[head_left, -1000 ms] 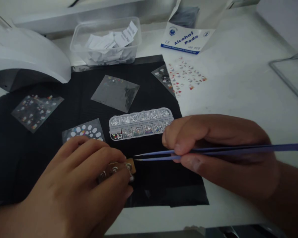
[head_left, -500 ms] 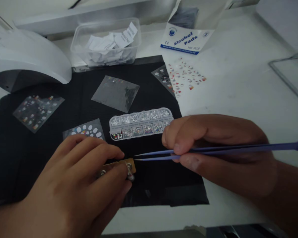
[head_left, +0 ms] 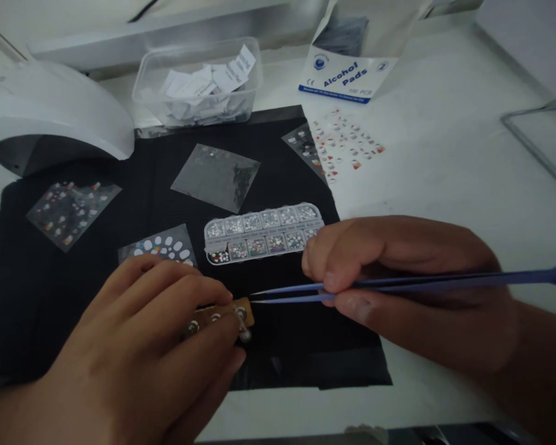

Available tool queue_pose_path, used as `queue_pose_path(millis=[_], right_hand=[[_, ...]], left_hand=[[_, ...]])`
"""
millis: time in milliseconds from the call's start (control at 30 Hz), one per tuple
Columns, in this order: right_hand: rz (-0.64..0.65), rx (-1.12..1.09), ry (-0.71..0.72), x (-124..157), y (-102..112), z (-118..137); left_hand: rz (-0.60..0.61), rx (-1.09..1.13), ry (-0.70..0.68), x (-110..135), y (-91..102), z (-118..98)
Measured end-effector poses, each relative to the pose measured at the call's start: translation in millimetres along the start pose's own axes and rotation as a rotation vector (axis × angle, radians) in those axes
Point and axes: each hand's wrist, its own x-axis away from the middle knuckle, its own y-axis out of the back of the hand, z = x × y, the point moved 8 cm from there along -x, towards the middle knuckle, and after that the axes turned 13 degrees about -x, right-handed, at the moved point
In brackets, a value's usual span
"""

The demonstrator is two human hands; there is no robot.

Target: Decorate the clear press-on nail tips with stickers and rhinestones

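Observation:
My left hand (head_left: 162,334) is closed on a small tan strip (head_left: 248,312) with round metal fittings, mostly covered by the fingers. A small clear, shiny piece sits at the strip's right end near my thumb. My right hand (head_left: 398,284) pinches a pair of purple tweezers (head_left: 301,292), held level. Their two tips are slightly apart, close to the strip's right end; nothing can be made out between them. Just beyond the tips lies a clear compartment case of rhinestones (head_left: 264,235), its near left lid raised.
On the black mat (head_left: 301,352) lie several nail sticker sheets (head_left: 74,213). Behind stand a plastic tub (head_left: 152,102) of alcohol pad packets and an open alcohol pads box (head_left: 343,80). A white lamp-like device (head_left: 74,105) is at the left, a wire frame (head_left: 532,145) at the right.
My left fingers have shifted a little, so more of the strip's metal fittings show. The right hand and tweezers stay almost where they were.

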Motion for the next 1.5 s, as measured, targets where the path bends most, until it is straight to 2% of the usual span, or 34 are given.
queue_pose_path(millis=[833,1300,1500], right_hand=[[0.026,-0.018,-0.003,-2,0,-2],[0.031,-0.023,-0.007,0,-1,-4],[0.014,-0.019,-0.014,-3,2,-4]], left_hand=[[-0.003,-0.006,0.004,1,-2.2,2],[0.035,0.209,0.106,1,-5.9,13],[0.038,0.161,0.074,-1,-5.0,9]])
